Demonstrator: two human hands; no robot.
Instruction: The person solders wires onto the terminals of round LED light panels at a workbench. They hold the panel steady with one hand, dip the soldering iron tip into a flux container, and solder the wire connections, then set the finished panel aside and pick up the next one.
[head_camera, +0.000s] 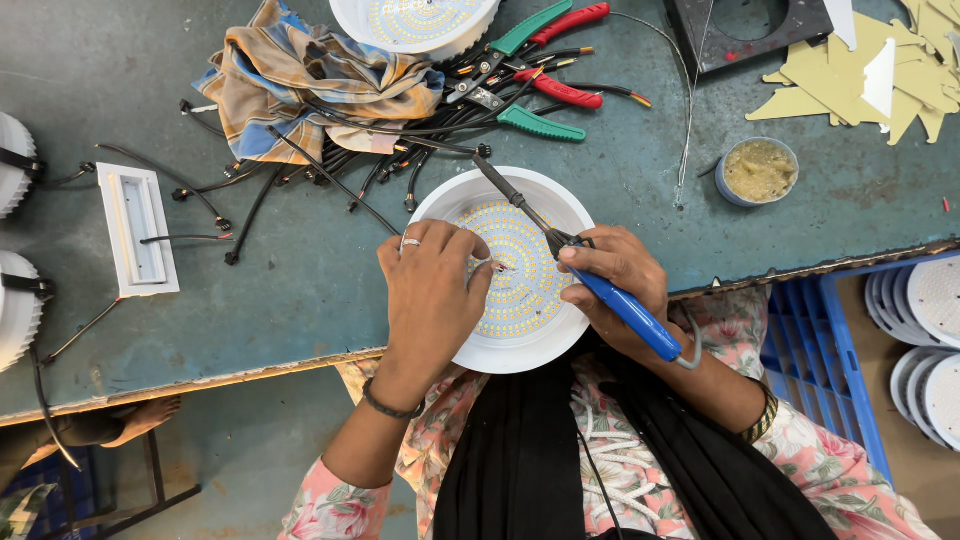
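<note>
The worn grey-green bench (300, 290) carries everything. At its near edge, partly overhanging, sits the round white plastic lamp housing with a disc of small yellow LEDs (520, 345). It looks light and stiff, but the LED face is likely fragile, so the plain rim is the place to grip it.

The left hand (430, 300) lies over the disc's left side, fingers curled and pinching something small at the LED board; what it pinches is too small to tell. The right hand (615, 280) is closed around the blue handle of a soldering iron (560, 245), whose dark shaft slants up across the disc toward the far edge. The iron is stiff, and best held by its handle only.

Toward the far edge lie a crumpled plaid cloth (290, 85), a second white LED lamp (415, 22), a bundle of black leads (400, 150), and two pairs of pliers, one green-handled (535, 122) and one red-handled (565, 92). One small round tub of yellowish paste (760, 170) stands toward the right edge. One white rectangular frame (138, 230) lies near the left edge.
</note>
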